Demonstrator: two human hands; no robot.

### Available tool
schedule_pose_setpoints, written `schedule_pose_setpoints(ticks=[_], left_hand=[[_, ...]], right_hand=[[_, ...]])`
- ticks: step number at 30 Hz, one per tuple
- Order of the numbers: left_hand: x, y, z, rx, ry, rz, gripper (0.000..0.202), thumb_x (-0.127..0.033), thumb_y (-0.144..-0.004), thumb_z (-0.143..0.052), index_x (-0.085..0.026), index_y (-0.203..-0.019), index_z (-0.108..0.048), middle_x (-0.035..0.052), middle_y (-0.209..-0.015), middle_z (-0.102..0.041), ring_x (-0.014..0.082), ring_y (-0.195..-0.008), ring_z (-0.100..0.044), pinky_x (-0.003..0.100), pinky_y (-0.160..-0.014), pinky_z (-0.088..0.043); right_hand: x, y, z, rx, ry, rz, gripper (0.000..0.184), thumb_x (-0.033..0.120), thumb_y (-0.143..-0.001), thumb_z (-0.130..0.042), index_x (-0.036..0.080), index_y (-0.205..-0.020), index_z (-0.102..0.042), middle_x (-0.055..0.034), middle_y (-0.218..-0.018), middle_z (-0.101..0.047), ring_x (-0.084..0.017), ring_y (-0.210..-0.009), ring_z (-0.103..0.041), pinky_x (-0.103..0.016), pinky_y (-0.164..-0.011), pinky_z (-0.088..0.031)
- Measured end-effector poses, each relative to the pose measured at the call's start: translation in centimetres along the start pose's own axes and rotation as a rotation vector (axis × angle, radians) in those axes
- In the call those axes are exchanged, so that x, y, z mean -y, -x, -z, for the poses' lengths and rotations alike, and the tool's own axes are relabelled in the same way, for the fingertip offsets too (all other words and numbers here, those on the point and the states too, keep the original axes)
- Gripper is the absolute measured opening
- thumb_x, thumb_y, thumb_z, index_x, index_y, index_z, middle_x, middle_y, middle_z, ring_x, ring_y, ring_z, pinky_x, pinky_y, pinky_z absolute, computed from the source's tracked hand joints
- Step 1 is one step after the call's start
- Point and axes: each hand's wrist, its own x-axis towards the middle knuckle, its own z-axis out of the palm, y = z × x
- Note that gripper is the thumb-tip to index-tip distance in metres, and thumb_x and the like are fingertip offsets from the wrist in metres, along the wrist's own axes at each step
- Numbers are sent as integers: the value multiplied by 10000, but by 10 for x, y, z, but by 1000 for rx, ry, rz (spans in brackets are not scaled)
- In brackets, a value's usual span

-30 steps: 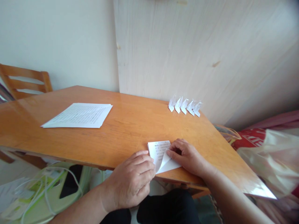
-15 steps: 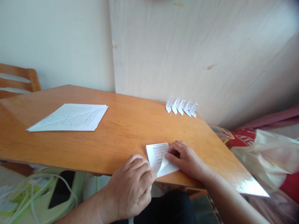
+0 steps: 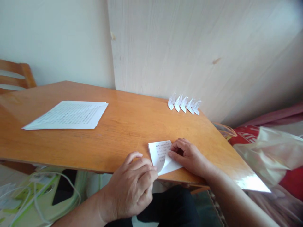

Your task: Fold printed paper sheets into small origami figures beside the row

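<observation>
Basically, the whole job sits on the wooden table (image 3: 127, 126), and its near edge gives me a firm surface to press against. Off to my left lies the stack of printed sheets (image 3: 59, 115), well apart from the work, which is where loose paper is best left.

My left grip (image 3: 132, 186) is bunched at the paper's lower left corner; its fingertips touch there, though I cannot tell whether they pinch it or merely steady it. My right grip (image 3: 190, 157) has the thumb and fingers closed on the paper's right side. Between them, at the near edge of the table, is the folded paper (image 3: 158, 153), print facing up on its left part.

Near the far edge stand five small folded pieces (image 3: 184, 104) in a row (a handy pattern to compare angles with, I'd say).

Smallest of all is the curled flap (image 3: 167, 164), blank side showing, not yet pressed flat. To fold it well, I judge, the edges should line up before any pressure, the lower corner should stay pinned, and the crease should be run outward from that corner in one smooth stroke.
</observation>
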Motion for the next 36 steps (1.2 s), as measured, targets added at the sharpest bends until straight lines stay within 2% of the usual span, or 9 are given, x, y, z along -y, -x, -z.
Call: schedule_pose_setpoints(ticks=[5,11,15,20,23,24,27,30,36], left_hand=[[3,-3,3,52,92,76,211,-102,-898,-470,-179,-1043,-603,45,-901,-656,228,-914,-549,441,-884,-376],[3,-3,1,114,73,103,168,-111,-862,-536,-205,-963,-633,34,-933,-651,236,-937,-530,438,-885,-355],[3,-4,0,128,60,98,178,-91,-840,-553,-209,-942,-639,32,-944,-650,233,-930,-524,434,-875,-348],[3,-6,1,132,58,91,165,-90,-843,-555,-208,-923,-638,22,-927,-654,225,-909,-521,443,-875,-334],[3,-6,2,125,68,88,169,-87,-842,-557,-209,-926,-638,15,-935,-661,221,-911,-521,447,-883,-329],[3,-6,2,124,69,89,170,-87,-842,-557,-210,-927,-639,15,-940,-664,221,-915,-522,448,-885,-328],[3,-6,1,112,62,88,171,-89,-845,-553,-212,-922,-644,17,-946,-671,224,-924,-528,455,-894,-328],[4,-5,0,95,51,85,174,-84,-834,-553,-210,-907,-648,20,-933,-674,229,-922,-534,458,-890,-334],[4,-5,1,95,40,71,175,-85,-820,-557,-212,-883,-660,23,-888,-671,229,-905,-543,450,-877,-348]], right_hand=[[0,0,0,3,5,15,105,259,-908,-621,216,-813,-608,-16,-816,-618,-176,-778,-555,-315,-704,-413],[0,1,-1,-1,2,22,131,272,-925,-597,217,-806,-593,-12,-807,-606,-173,-776,-553,-312,-706,-412],[1,3,-3,-52,12,3,75,258,-890,-641,214,-879,-582,-25,-874,-608,-179,-809,-559,-311,-723,-427],[6,6,-3,-72,134,162,44,211,-912,-611,217,-882,-580,-41,-877,-603,-205,-846,-539,-350,-774,-420],[9,8,-1,-54,136,203,49,184,-923,-571,222,-920,-603,-54,-903,-612,-215,-866,-544,-375,-804,-436],[9,9,0,-53,104,197,87,170,-912,-570,224,-968,-607,-60,-937,-621,-220,-895,-554,-384,-828,-447],[8,13,4,-64,-41,138,357,134,-871,-568,242,-1211,-547,-74,-1084,-628,-227,-1002,-578,-399,-900,-478],[9,17,10,-23,-91,131,481,124,-847,-578,263,-1301,-499,-73,-1163,-622,-229,-1067,-583,-401,-936,-481],[26,14,25,128,135,293,354,161,-819,-660,280,-1152,-647,-50,-1040,-667,-246,-986,-582,-429,-921,-413]])
